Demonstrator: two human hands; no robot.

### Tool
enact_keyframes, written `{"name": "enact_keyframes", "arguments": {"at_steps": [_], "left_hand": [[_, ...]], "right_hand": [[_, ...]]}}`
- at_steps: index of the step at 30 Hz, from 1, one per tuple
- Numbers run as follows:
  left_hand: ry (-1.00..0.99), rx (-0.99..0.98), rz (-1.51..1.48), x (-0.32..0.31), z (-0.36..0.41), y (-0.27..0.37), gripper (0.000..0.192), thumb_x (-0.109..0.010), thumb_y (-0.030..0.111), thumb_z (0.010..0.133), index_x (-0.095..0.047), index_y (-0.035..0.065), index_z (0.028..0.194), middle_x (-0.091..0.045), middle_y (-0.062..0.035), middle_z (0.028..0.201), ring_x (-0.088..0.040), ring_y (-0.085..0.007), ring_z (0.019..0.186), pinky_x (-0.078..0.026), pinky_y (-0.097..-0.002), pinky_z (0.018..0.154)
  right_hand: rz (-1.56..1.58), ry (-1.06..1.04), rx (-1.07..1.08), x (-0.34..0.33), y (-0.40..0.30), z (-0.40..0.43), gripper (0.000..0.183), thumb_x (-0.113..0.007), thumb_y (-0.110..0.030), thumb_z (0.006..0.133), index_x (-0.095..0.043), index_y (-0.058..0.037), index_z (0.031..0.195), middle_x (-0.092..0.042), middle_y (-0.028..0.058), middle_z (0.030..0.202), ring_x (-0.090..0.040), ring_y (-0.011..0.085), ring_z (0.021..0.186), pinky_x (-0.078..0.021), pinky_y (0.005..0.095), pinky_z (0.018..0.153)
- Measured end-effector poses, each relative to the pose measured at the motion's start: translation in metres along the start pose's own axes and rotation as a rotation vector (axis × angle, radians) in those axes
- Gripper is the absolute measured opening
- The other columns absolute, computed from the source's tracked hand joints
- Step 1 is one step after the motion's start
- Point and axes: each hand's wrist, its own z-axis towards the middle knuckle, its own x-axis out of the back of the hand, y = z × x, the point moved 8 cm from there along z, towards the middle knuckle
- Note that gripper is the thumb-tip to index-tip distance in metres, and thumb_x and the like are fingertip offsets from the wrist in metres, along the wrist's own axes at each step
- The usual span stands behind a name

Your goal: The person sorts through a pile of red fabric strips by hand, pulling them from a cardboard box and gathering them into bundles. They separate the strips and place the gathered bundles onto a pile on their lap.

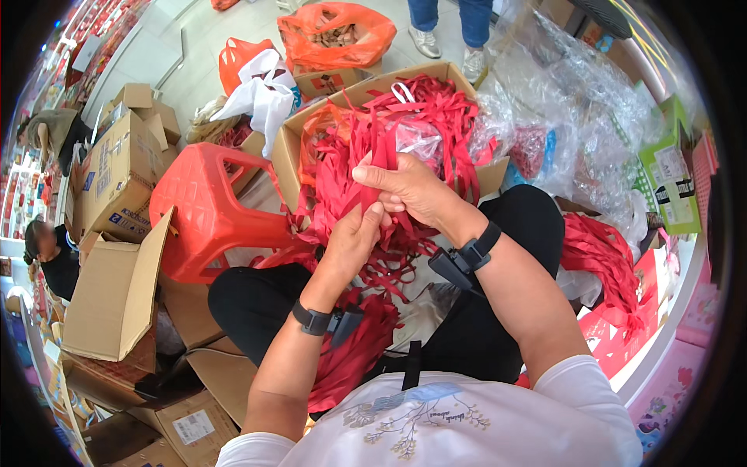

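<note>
Red fabric ribbon strips (383,153) pass between my two hands over an open cardboard box (286,160). My right hand (417,190) pinches them from above, its thumb lying across the ribbon. Just below it, my left hand (353,236) grips the same strips between thumb and fingers. A tangled heap of red ribbons (335,190) fills the box, and some hang over its near side. Another bundle of red ribbons (356,344) lies in my lap. The ends inside my fingers are hidden.
A red plastic stool (204,204) lies tipped on its side at left, near cardboard boxes (119,175). Clear plastic wrap (583,105) and more red ribbons (604,265) lie at right. An orange bag (335,52) and a standing person's legs (449,23) are beyond the box.
</note>
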Motion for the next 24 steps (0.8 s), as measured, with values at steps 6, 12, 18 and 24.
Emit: {"name": "enact_keyframes", "arguments": {"at_steps": [6,12,18,24], "left_hand": [[0.021,-0.053,0.034,0.0,0.001,-0.001,0.038,-0.043,0.039,0.105,-0.059,0.006,0.095,-0.039,0.007,0.06,-0.033,-0.0034,0.048,-0.026,-0.0211,0.043],[0.059,-0.088,0.035,0.0,0.004,0.001,0.037,-0.044,0.038,0.105,-0.058,0.0063,0.093,-0.039,0.0068,0.059,-0.032,-0.0037,0.047,-0.026,-0.0214,0.043],[0.07,-0.086,0.052,-0.001,0.005,-0.001,0.037,-0.043,0.037,0.105,-0.058,0.0055,0.093,-0.04,0.005,0.058,-0.034,-0.0059,0.045,-0.028,-0.0228,0.042],[0.265,-0.349,0.427,0.015,-0.001,0.018,0.029,-0.054,0.027,0.102,-0.057,0.0021,0.117,-0.058,-0.005,0.086,-0.056,-0.009,0.078,-0.047,-0.0237,0.072]], "right_hand": [[-0.044,0.007,0.022,-0.003,-0.005,-0.003,0.017,-0.07,-0.024,0.092,-0.061,-0.0092,0.094,-0.047,-0.0077,0.063,-0.038,-0.0002,0.047,-0.0319,0.0184,0.044],[-0.209,0.034,0.074,-0.008,-0.014,-0.009,0.021,-0.067,-0.029,0.093,-0.062,-0.0093,0.089,-0.048,-0.0057,0.061,-0.041,0.0022,0.048,-0.0345,0.0198,0.044],[-0.262,0.045,0.11,-0.004,-0.009,-0.006,0.019,-0.069,-0.026,0.093,-0.063,-0.0083,0.091,-0.053,-0.0045,0.065,-0.047,0.0054,0.052,-0.0391,0.0202,0.048],[-0.38,0.081,0.254,0.003,-0.012,-0.001,0.018,-0.069,-0.026,0.093,-0.063,-0.0086,0.09,-0.055,-0.0054,0.074,-0.05,0.0033,0.066,-0.0425,0.0221,0.059]]}}
